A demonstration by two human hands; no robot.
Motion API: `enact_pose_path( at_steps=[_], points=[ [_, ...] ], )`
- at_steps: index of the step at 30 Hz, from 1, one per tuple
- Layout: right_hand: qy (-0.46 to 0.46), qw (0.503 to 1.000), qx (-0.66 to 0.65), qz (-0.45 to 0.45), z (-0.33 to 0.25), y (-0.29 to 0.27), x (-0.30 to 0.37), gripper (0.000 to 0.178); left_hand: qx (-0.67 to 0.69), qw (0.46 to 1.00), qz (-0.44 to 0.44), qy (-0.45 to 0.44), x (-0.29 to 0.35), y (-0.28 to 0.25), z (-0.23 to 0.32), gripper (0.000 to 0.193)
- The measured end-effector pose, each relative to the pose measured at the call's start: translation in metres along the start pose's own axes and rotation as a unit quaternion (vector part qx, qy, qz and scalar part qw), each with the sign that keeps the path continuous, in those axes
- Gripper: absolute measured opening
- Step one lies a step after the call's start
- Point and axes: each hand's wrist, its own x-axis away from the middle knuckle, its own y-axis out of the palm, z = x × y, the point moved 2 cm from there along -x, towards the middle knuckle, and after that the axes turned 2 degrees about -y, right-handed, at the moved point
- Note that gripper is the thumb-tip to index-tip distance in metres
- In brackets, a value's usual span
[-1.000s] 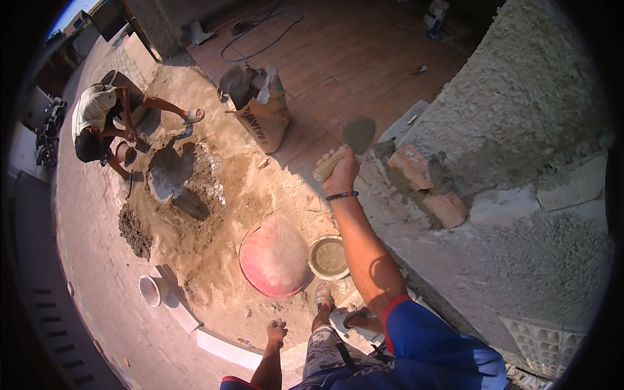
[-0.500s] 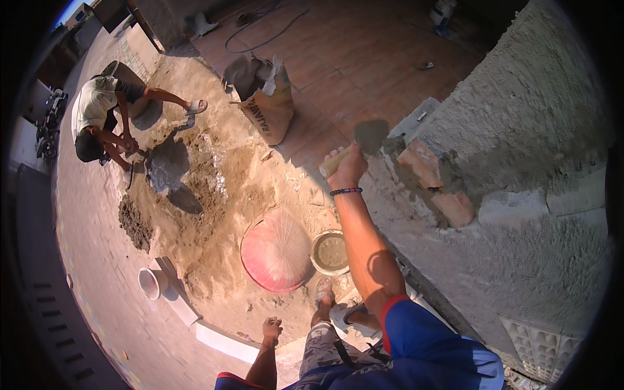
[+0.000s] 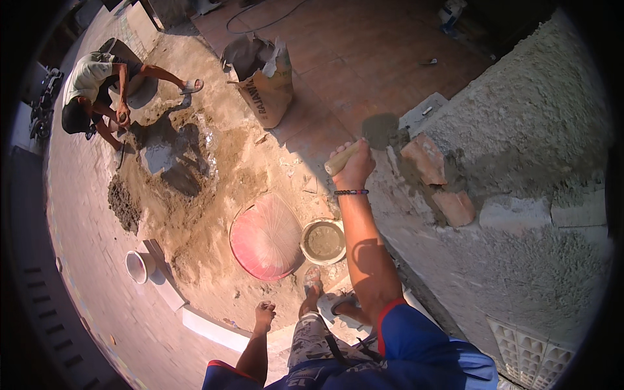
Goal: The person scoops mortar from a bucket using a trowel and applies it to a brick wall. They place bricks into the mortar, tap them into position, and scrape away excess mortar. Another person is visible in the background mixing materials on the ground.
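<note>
My right hand (image 3: 354, 162) grips the pale wooden handle of a trowel (image 3: 381, 130). The trowel's blade is coated in grey mortar and sits beside the left end of a rough wall (image 3: 520, 117). Two broken reddish bricks (image 3: 424, 160) are set in mortar on the wall end, just right of my right hand. My left hand (image 3: 264, 314) hangs low at my side, its fingers curled with nothing seen in them. A round bucket (image 3: 303, 243) of wet mortar stands on the ground near my feet, left of my right forearm.
A pink-red sack (image 3: 265, 237) lies left of the bucket. Beyond it stands a torn paper sack (image 3: 266, 97). At left, a person (image 3: 94, 81) bends over a sand heap with a wet grey pool (image 3: 158, 158). A white bucket (image 3: 138, 267) sits by a low kerb (image 3: 211, 330).
My right hand and the trowel have shifted slightly, staying beside the wall end. My view has moved a little. The other person's hands have come up from the mix.
</note>
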Motion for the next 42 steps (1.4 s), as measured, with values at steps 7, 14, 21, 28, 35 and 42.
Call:
enact_pose_path(
  at_steps=[7,14,21,28,35,42],
  points=[
    [-0.005,1.000,0.012,0.027,0.000,0.002,-0.004,0.019,0.005,1.000,0.018,0.016,0.000,-0.006,-0.010,0.018],
    [-0.020,0.997,-0.037,0.070,-0.001,0.010,-0.023,0.017,0.013,1.000,0.026,-0.009,0.011,-0.016,-0.011,0.020],
    [-0.043,0.995,-0.003,0.088,0.002,0.008,-0.023,0.019,0.035,0.999,0.033,-0.004,0.008,-0.023,-0.018,0.021],
    [-0.046,0.990,0.029,0.132,0.008,0.010,-0.032,0.018,0.023,0.999,0.030,0.001,0.007,-0.024,-0.015,0.020],
    [-0.060,0.986,0.070,0.135,0.005,0.022,-0.037,0.021,0.033,0.999,0.011,0.002,0.000,-0.026,-0.017,0.023],
    [-0.068,0.985,0.133,0.090,-0.002,0.021,-0.028,0.015,0.024,1.000,-0.001,0.006,0.001,-0.012,-0.004,0.022]
  ],
)
